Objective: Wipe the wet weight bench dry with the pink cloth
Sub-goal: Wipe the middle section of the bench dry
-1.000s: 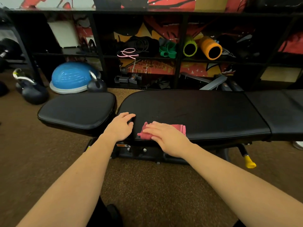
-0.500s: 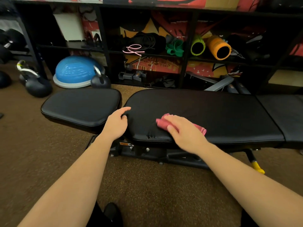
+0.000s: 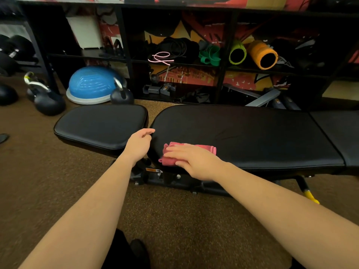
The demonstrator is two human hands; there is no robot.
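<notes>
A black padded weight bench (image 3: 252, 133) runs across the middle of the view, with a separate seat pad (image 3: 101, 125) at its left. The folded pink cloth (image 3: 206, 148) lies on the near left part of the long pad. My right hand (image 3: 194, 162) presses flat on the cloth, fingers straight and pointing left. My left hand (image 3: 138, 145) hovers at the gap between the two pads, fingers loosely curled, one fingertip close to the long pad's left end, holding nothing.
Brown carpet (image 3: 174, 220) lies in front. Behind the bench stands a black shelf (image 3: 223, 65) with bands, cords and foam rollers (image 3: 262, 55). A blue balance dome (image 3: 93, 86) and kettlebells (image 3: 46, 100) sit at the left. The bench frame has a yellow-tipped foot (image 3: 310, 197).
My right hand slid the cloth back left toward the near left corner of the long pad. My left hand lifted slightly off the pad's end.
</notes>
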